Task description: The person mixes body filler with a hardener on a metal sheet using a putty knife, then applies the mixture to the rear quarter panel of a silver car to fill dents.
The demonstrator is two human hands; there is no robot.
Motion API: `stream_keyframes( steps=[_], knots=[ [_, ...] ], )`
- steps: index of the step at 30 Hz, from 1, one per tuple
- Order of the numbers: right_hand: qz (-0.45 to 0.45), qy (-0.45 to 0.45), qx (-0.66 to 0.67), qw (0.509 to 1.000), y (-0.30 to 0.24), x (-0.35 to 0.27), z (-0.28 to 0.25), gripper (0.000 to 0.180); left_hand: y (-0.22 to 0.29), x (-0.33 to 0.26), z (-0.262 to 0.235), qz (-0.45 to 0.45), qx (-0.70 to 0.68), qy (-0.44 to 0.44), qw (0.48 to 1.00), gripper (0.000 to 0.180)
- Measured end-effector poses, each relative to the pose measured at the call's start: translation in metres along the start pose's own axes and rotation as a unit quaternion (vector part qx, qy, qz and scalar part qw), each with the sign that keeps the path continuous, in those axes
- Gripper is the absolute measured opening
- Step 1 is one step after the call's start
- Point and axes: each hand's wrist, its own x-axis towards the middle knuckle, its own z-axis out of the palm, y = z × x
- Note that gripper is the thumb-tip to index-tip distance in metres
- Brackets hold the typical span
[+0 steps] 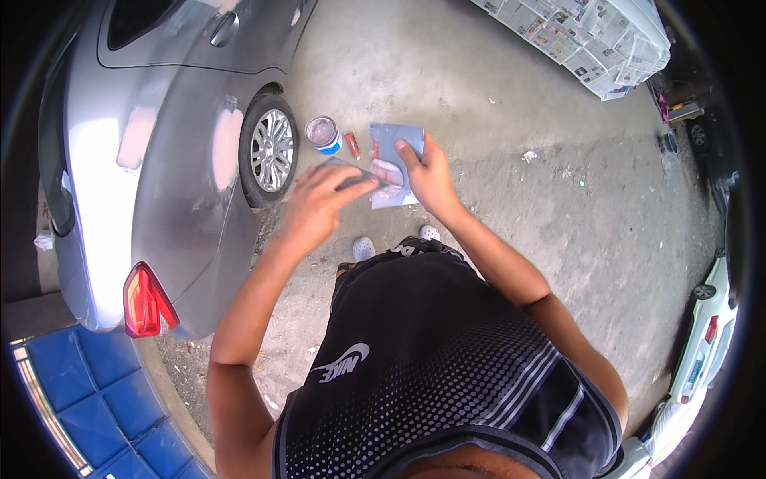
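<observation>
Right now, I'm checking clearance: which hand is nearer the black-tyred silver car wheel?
Left: the left hand is below-right of the wheel in view; the right hand is farther right.

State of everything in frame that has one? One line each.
Spreader: in left hand, angled at the board
Board: in right hand, smeared with pinkish paste
Tin: upright, lid on or off unclear
Red tube: lying beside the tin
Grey car: pinkish patches on bodywork
Rear wheel: mounted
Tail light: fitted
Large shape, top right: covered in newspaper
</observation>
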Motion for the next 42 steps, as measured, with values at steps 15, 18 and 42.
stream_keyframes(
  steps=[15,18,42],
  knots=[
    [-0.045,0.135,0.129,0.981,-0.013,0.026,-0.026,0.026,0.026,0.000,0.006,0.007,-0.034,0.082,0.996,0.071],
    [0.218,0.060,0.329,0.917,-0.016,0.012,-0.016,0.025,0.048,0.018,0.011,0.002,-0.199,0.166,0.966,0.071],
    [-0.063,0.026,0.060,0.996,0.011,0.003,0.001,0.024,-0.002,0.016,-0.009,-0.016,0.047,0.033,0.998,0.070]
  ],
)
